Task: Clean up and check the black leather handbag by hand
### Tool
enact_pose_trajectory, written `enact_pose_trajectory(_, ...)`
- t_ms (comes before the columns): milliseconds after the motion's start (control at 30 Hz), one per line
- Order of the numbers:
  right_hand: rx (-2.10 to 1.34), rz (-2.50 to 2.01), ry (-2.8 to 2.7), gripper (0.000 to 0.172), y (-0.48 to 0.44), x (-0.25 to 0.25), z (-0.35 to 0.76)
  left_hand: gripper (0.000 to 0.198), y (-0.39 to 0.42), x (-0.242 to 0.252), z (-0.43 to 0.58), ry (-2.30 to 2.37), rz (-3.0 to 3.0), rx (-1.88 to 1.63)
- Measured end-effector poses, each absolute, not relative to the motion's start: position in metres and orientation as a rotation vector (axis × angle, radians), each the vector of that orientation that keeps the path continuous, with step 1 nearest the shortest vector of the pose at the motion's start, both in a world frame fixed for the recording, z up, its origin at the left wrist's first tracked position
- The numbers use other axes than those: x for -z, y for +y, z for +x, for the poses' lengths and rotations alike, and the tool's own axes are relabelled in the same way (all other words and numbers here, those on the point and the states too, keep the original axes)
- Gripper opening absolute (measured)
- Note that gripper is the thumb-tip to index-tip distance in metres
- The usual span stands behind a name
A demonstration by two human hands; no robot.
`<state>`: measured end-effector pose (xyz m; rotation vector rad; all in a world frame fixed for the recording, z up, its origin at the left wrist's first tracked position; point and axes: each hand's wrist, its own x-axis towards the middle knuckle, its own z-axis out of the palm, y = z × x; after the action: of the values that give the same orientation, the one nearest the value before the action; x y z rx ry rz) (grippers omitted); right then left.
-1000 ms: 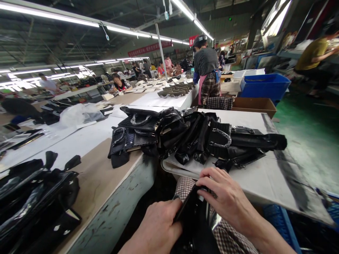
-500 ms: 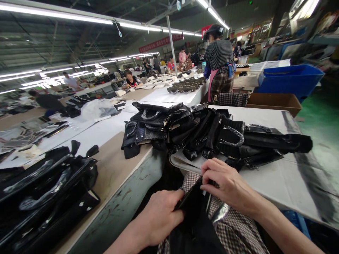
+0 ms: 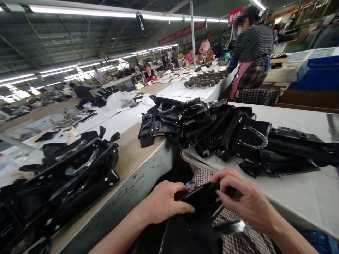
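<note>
On my lap lies a black handbag (image 3: 196, 225), its upper edge raised between my two hands. My left hand (image 3: 169, 201) grips that edge from the left, thumb on the near side and fingers behind it. At the edge's far right end, my right hand (image 3: 238, 194) pinches the black material between thumb and fingers. A plastic-wrapped handle (image 3: 233, 227) sticks out below my right hand. Checked cloth (image 3: 238, 243) shows beneath the bag. The inside of the bag is dark and mostly hidden.
Black handbags (image 3: 219, 130) with wrapped handles are heaped on the white table (image 3: 299, 190) ahead. More black bags (image 3: 79, 176) stand on the left bench (image 3: 132, 155). A person in a striped top (image 3: 251, 46) stands beyond, near a blue bin (image 3: 315, 76).
The view has swung left. My left hand has loosened its curl, with the thumb now straighter along the edge. My right hand still pinches the bag's edge, which is spread wider.
</note>
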<state>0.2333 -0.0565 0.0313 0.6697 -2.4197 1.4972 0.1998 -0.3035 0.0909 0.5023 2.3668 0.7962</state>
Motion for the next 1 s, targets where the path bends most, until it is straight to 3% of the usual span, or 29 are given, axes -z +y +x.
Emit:
enact_pose_trajectory(200,-1.044,0.901,-2.442,0.018,-0.051,-0.05,0.228,0.031,-0.301,-0.092,0.202,2.369,0.477,-0.868)
enact_pose_trajectory(367,-0.999,0.843,-2.529,0.006,-0.051,-0.054,0.233,0.028,-0.301,-0.093,0.205,2.354,0.483,-0.884)
enact_pose_trajectory(567,-0.865,0.611,-2.724,0.018,-0.058,-0.055,0.24,0.025,-0.304,-0.091,0.205,2.382,0.486,-0.875)
enact_pose_trajectory(867,-0.619,0.517,-2.74,0.018,-0.069,-0.051,0.245,0.028,-0.312,-0.085,0.203,2.356,0.468,-0.947)
enact_pose_trajectory(1000,-0.623,0.561,-2.754,0.009,-0.07,-0.048,0.243,0.032,-0.314,-0.086,0.202,2.305,0.436,-1.038)
